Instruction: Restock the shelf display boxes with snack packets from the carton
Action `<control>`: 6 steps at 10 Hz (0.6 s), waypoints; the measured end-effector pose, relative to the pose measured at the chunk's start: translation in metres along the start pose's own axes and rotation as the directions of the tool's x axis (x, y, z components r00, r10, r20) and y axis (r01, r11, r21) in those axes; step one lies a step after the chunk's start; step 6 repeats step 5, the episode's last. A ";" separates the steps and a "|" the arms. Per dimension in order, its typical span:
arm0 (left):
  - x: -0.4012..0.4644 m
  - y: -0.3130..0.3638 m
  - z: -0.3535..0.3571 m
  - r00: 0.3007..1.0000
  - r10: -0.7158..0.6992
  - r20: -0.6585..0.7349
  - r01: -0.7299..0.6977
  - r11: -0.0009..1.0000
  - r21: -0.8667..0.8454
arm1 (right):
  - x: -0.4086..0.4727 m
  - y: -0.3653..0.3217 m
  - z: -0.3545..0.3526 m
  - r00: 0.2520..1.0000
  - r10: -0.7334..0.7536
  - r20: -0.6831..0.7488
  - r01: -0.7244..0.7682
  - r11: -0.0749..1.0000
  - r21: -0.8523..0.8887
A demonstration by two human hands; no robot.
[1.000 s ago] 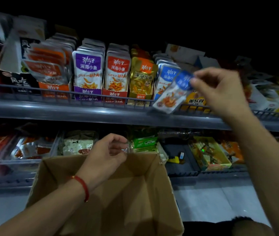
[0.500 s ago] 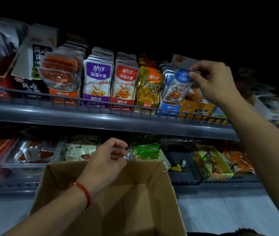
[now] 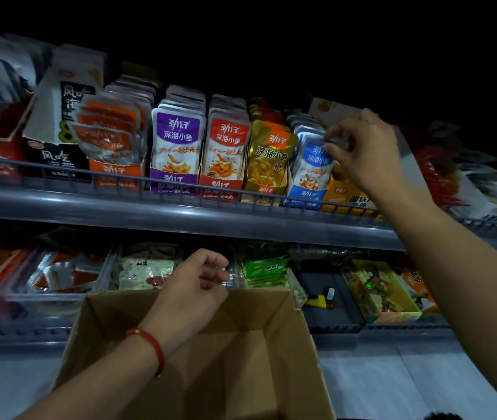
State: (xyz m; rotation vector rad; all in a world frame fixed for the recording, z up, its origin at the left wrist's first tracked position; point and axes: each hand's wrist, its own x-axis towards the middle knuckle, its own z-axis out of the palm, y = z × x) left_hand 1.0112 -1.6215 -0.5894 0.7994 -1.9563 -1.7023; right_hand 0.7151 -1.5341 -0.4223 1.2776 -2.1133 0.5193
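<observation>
1. Right hand (image 3: pixel 368 150) raised at upper shelf (image 3: pixel 180 221), thumb and fingers pinching top edge of blue snack packet (image 3: pixel 312 168).
2. Blue packet upright, front of its row, seated in blue display box (image 3: pixel 304 197), just beside orange box (image 3: pixel 347 197) on its right.
3. Left hand (image 3: pixel 192 286) low at far rim of carton (image 3: pixel 198 359), fingers curled over the rim; cannot tell if gripping cardboard or just resting.
4. Red cord bracelet (image 3: pixel 151 347) on left wrist.
5. Carton open, flaps up, inside mostly dark brown cardboard; packets inside not visible.
6. Upper shelf row, left to right: orange packets (image 3: pixel 107 137) leaning back, purple packets (image 3: pixel 177 144), red packets (image 3: pixel 227 147), gold packets (image 3: pixel 268 156), then blue row.
7. Black-and-white box (image 3: pixel 59 116) at far left of that row, tilted.
8. Wire rail (image 3: pixel 120 177) across shelf front, in front of display boxes.
9. Lower shelf: clear trays with foil packets (image 3: pixel 59 274), green packets (image 3: pixel 266 265), yellow-green box (image 3: pixel 383 295) at right.
10. Scene dim, far edges blurred.
</observation>
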 end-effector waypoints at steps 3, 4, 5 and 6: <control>0.002 -0.002 -0.003 0.999 0.017 -0.036 -0.018 1.000 -0.012 | -0.010 -0.004 -0.001 1.000 -0.007 -0.010 0.007 1.000 -0.011; 0.002 -0.004 -0.006 0.999 0.033 -0.043 -0.033 0.999 0.014 | -0.015 -0.007 0.000 1.000 0.002 0.003 -0.002 1.000 0.006; -0.001 -0.001 -0.011 0.998 0.052 -0.040 -0.048 0.995 0.093 | -0.022 -0.012 -0.004 1.000 -0.003 -0.013 0.004 1.000 0.024; -0.001 -0.001 -0.011 0.998 0.052 -0.040 -0.048 0.995 0.093 | -0.022 -0.012 -0.004 1.000 -0.003 -0.013 0.004 1.000 0.024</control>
